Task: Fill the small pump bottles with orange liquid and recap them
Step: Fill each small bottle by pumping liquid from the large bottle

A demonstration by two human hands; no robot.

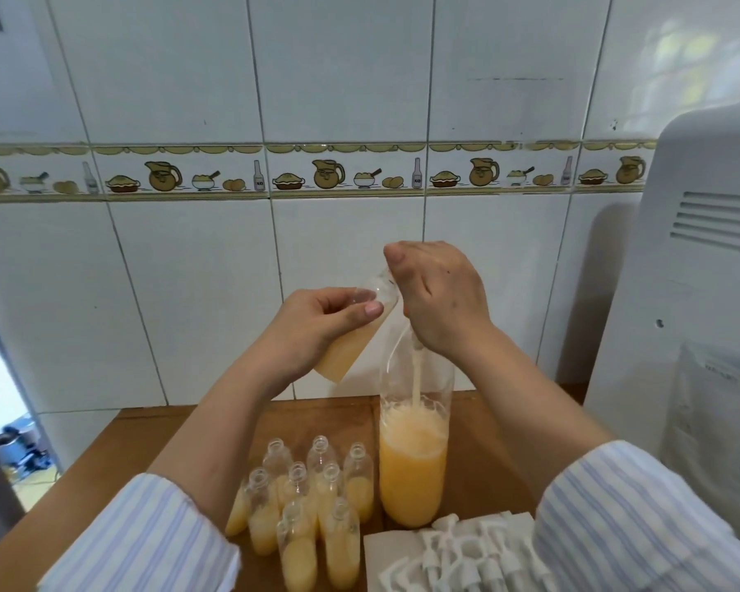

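Orange liquid half-filled the tilted bottle [351, 335], gripped high in the left hand [312, 326]; the right hand [441, 296] pinched its neck, something streaming into the jug [413, 455] below. Best level it slowly, keeping drips over the jug.

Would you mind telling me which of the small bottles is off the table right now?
The small bottle gripped tilted in the left hand; the other small bottles stand uncapped on the table.
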